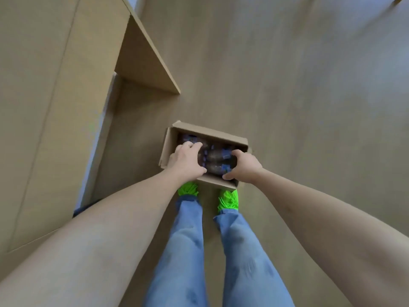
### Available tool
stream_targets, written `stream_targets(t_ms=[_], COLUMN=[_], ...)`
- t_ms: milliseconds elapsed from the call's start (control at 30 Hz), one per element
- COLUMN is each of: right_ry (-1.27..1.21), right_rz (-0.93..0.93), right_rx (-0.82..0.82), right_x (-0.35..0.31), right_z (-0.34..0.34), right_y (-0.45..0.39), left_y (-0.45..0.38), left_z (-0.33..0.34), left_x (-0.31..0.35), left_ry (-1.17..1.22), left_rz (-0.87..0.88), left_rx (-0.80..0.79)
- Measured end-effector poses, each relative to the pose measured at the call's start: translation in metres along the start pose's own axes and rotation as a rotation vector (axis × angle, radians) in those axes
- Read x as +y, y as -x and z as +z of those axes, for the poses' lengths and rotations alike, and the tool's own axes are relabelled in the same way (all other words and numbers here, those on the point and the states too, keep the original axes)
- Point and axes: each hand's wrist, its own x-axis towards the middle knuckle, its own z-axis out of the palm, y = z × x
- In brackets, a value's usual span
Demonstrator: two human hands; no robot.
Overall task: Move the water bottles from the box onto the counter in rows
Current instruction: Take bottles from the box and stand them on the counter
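An open cardboard box (221, 135) stands on the wooden floor just in front of my feet. Inside lie several clear water bottles (218, 156) with blue labels, packed on their sides. My left hand (188, 160) reaches into the box's left half, fingers curled over the bottles there. My right hand (244, 166) is in the right half, fingers and thumb curved around the ends of the bottles. The image is blurred, so I cannot see whether either hand truly grips a bottle. The wooden counter (44, 96) rises at my left, its top seen from above.
My legs in blue jeans and bright green shoes (229, 199) stand right behind the box. A wooden panel (146, 60) of the counter juts out beyond the box on the left. Wooden floor (309, 107) stretches ahead and to the right.
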Motion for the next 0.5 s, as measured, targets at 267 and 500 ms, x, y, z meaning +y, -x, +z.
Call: stream_targets(t_ms=[267,500], right_ry=[-0.017,0.046], right_rz=[0.109,0.183], right_rx=[-0.096,-0.129], right_x=[0.038,0.078], right_z=[0.112,0.2], right_y=[-0.139,-0.258], left_y=[-0.107,-0.213], left_z=[0.122,0.212], left_x=[-0.064,-0.125], left_ry=[-0.022,-0.04], left_rz=[-0.017,-0.062], left_rx=[-0.098,-0.107])
